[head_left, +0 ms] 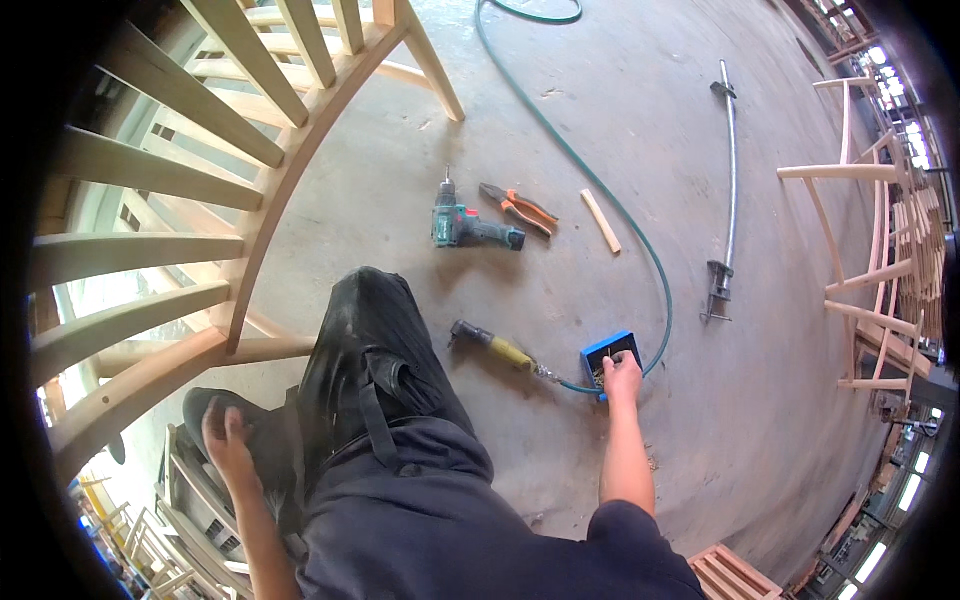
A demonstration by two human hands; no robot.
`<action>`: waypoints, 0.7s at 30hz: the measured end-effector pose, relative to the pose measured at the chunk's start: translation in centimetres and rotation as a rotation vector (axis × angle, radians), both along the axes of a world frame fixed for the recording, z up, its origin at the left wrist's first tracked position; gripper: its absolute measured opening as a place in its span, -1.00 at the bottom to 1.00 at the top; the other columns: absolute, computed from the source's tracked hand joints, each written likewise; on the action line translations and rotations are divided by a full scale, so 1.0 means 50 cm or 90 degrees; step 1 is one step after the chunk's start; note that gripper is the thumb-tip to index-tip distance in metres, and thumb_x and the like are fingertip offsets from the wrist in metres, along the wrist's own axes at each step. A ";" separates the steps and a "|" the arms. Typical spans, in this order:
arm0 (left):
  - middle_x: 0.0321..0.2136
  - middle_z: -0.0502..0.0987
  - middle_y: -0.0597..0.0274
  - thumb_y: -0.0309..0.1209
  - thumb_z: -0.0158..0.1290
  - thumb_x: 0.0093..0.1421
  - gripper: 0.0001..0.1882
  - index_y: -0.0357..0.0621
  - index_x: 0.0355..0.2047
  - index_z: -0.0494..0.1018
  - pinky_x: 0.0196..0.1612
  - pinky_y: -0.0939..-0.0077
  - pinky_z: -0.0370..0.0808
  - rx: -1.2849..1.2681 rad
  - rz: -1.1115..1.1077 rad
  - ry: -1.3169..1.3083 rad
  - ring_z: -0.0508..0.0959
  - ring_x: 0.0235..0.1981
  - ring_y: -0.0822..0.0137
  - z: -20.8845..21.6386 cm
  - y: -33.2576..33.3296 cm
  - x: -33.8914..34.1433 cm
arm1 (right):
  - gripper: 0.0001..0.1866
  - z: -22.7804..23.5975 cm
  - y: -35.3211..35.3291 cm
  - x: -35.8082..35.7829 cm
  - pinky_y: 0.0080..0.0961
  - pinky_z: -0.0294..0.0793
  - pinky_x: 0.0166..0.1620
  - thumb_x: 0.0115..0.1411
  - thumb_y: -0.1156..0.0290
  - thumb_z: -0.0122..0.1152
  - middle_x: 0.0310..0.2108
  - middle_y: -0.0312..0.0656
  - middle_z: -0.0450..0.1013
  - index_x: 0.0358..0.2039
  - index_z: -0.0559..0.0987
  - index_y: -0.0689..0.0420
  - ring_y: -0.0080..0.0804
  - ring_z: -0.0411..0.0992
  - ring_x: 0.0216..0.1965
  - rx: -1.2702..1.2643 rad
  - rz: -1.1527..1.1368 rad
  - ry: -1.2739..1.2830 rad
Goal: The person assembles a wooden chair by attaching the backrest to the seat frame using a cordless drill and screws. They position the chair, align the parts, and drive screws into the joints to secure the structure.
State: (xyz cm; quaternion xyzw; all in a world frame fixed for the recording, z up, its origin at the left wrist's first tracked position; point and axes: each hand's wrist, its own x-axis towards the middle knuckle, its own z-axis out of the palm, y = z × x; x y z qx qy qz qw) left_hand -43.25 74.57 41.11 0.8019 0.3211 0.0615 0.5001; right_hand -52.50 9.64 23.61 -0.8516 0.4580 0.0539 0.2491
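My right hand (622,378) reaches over a small blue box (622,338) on the concrete floor, its fingertips pinched together. A thin, pale piece that looks like a small screw (608,353) sticks up from them. Several brass-coloured fasteners (599,378) lie in the box, partly hidden by the hand. My left hand (228,440) hangs beside my lower leg and shoe, fingers loosely apart and holding nothing. Left of the box lies a yellow and black air tool (498,347), coupled to a green hose (592,172) that passes behind the box.
Ahead lie a teal cordless drill (468,228), orange-handled pliers (520,208) and a short wooden strip (601,221). A long bar clamp (731,170) is farther right. A slatted wooden chair frame (265,215) stands close at left; more wooden frames (850,173) stand along the right.
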 end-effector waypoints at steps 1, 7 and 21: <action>-0.07 0.57 0.08 -0.34 0.15 0.35 -0.48 -0.34 0.23 0.33 -0.09 0.54 0.53 -0.044 -0.038 0.011 0.58 -0.11 0.35 0.011 -0.032 -0.008 | -0.71 0.029 0.022 0.000 -0.19 0.58 -0.15 0.11 0.30 0.44 -0.30 0.01 0.63 -0.25 0.63 0.20 -0.07 0.62 -0.25 0.048 -0.030 -0.042; -0.20 0.64 0.02 -0.34 0.18 0.31 -0.57 -0.43 0.07 0.47 -0.17 0.46 0.63 -0.437 -0.310 0.201 0.68 -0.25 0.29 0.078 -0.302 0.085 | -0.67 0.245 0.386 0.195 -0.33 0.56 -0.21 0.10 0.31 0.49 -0.31 -0.07 0.61 -0.17 0.61 0.14 -0.16 0.61 -0.25 0.376 0.426 -0.392; -0.33 0.62 0.14 -0.50 0.11 0.36 -0.89 -0.24 -0.14 0.47 -0.31 0.49 0.69 -0.620 -0.055 0.209 0.69 -0.35 0.29 0.042 -0.324 0.019 | 0.12 -0.006 0.243 0.490 -0.14 0.33 0.26 -0.10 0.16 0.61 0.10 -0.03 0.40 0.42 0.16 0.07 -0.05 0.34 0.18 -0.209 0.583 0.057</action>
